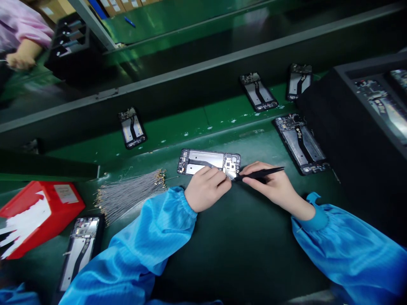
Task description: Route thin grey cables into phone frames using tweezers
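Observation:
An opened phone body (pixel 206 159) lies sideways on the green work surface (pixel 241 237), its circuit board at the right end. My left hand (pixel 208 188) rests at the phone's lower edge with fingers curled and pressed together; whatever its fingertips hold is hidden. My right hand (pixel 273 186) is closed on black tweezers (pixel 265 173), whose tips touch the board's lower right corner near my left fingers. To the left of my left hand lies a bundle of thin grey cables (pixel 130 192) with gold-coloured ends.
Other opened phones lie behind (pixel 132 128), at the right (pixel 300 144) and lower left (pixel 81 250). A red bin (pixel 60 212) stands left. A black box (pixel 343 140) holding phones is at the right. Beyond the long rail, another person's hand (pixel 22 57) shows.

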A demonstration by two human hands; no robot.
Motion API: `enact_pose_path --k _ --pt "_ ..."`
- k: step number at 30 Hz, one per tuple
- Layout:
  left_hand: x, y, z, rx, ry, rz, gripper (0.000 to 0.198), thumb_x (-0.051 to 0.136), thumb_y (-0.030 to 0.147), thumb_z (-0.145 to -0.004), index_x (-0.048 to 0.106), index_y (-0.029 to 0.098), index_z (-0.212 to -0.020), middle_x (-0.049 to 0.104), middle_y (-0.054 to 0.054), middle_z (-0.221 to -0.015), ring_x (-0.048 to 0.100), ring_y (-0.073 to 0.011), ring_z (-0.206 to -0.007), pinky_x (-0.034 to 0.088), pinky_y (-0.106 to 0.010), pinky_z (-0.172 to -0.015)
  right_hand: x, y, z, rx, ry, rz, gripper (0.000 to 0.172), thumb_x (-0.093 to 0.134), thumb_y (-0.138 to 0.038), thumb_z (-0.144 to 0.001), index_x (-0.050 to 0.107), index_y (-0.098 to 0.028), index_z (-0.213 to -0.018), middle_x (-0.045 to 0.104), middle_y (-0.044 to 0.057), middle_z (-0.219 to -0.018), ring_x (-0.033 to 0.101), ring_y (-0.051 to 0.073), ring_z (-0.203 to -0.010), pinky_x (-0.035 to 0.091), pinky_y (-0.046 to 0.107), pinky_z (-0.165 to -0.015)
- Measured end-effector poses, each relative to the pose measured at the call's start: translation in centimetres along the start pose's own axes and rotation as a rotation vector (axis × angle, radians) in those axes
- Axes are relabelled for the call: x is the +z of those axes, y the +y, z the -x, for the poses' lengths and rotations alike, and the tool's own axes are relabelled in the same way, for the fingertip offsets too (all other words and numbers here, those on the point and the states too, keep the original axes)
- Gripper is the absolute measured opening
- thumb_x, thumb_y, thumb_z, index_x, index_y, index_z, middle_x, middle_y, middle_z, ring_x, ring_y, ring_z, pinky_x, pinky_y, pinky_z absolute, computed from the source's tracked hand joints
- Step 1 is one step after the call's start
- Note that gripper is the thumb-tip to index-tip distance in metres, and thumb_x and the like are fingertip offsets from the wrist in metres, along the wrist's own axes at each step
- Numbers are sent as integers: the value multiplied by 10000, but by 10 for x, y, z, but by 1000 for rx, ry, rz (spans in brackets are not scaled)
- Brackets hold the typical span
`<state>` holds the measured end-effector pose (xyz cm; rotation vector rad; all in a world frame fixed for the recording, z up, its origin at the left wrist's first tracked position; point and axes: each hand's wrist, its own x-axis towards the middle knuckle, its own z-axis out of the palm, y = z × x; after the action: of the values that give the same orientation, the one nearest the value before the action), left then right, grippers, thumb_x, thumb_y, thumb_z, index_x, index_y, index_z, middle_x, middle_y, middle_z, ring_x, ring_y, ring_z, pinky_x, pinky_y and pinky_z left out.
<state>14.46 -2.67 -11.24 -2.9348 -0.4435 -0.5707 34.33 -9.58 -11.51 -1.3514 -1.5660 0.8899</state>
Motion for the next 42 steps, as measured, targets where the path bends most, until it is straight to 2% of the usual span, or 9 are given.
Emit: enact_pose_path --k 19,27,32,34,36,38,39,42 --pt "-1 0 0 15 9 6 139 442 158 -875 571 181 -830 541 10 -674 439 -125 -646 293 -288 -591 1 -2 0 -30 20 24 76 604 -214 -771 595 -217 -846 640 40 -849 604 192 -818 500 356 -735" --pt "1 -1 1 -5 -37 46 194 401 169 -890 578 189 -814 544 -1 -699 438 -130 -668 295 -291 -612 6 -10 1 -270 -43 218 101 543 -143 -790 567 -222 -849 637 46 -836 597 179 -780 497 338 -693" --pt "3 -4 -1 -61 -61 153 203 396 164 -880 564 178 -767 533 -13 -721 454 -143 -737 353 -308 -719 8 -13 2 -236 -59 218 74 515 -177 -804 565 -211 -847 624 44 -821 591 171 -771 489 320 -681" --pt "4 -5 -2 -115 -62 240 162 420 169 -863 555 173 -773 541 -32 -808 463 -160 -836 372 -324 -789 5 -13 -7 -210 -76 184 68 492 -199 -821 558 -203 -836 617 42 -840 590 162 -799 487 307 -712" --pt "6 -4 -3 -179 -65 309 118 435 164 -847 543 167 -800 535 -52 -913 453 -176 -936 374 -343 -854 -3 -13 -26 -187 -70 245 115 439 -205 -847 554 -199 -839 615 41 -917 584 151 -872 473 287 -780" --pt "8 1 -4 -252 -73 333 97 436 136 -832 529 163 -828 523 -58 -964 446 -181 -987 344 -384 -922 -17 -10 -56 -89 -7 471 174 394 -170 -852 558 -197 -904 604 34 -1018 569 134 -936 450 247 -821" --pt "9 4 -4 -294 -77 331 101 432 120 -825 523 163 -836 520 -57 -972 448 -180 -994 323 -406 -947 -26 -7 -74 39 32 682 208 399 -156 -839 554 -211 -967 607 15 -1021 570 125 -932 442 227 -820" --pt "8 14 -4 -428 -80 305 118 429 93 -814 512 171 -843 518 -48 -970 463 -173 -980 285 -446 -970 -55 7 -127 214 163 883 236 421 -154 -800 576 -135 -977 574 122 -1081 538 234 -998 407 344 -858"
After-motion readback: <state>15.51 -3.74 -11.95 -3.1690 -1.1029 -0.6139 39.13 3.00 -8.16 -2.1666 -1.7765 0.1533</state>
